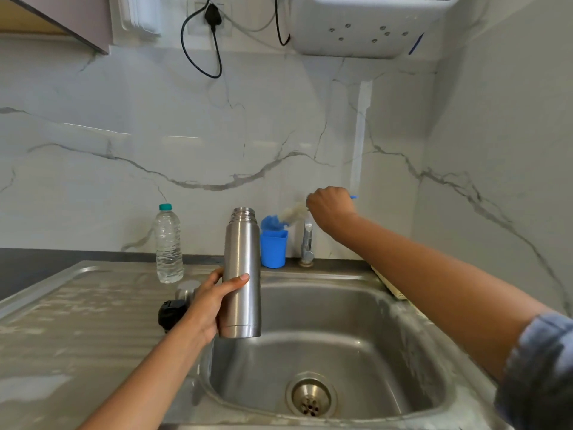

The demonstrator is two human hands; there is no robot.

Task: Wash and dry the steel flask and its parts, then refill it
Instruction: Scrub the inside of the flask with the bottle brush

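My left hand grips the steel flask upright over the left edge of the sink basin; its mouth is uncapped. My right hand is raised above the tap, curled round a bottle brush with white bristles and a blue handle tip. The bristles point left, above the blue cup. The flask's steel cup lid and black stopper lie on the draining board, partly hidden behind my left hand.
A clear plastic water bottle with a teal cap stands on the draining board at the back. The drain sits at the basin's front. A white wall unit and black cables hang above. The marble wall closes in on the right.
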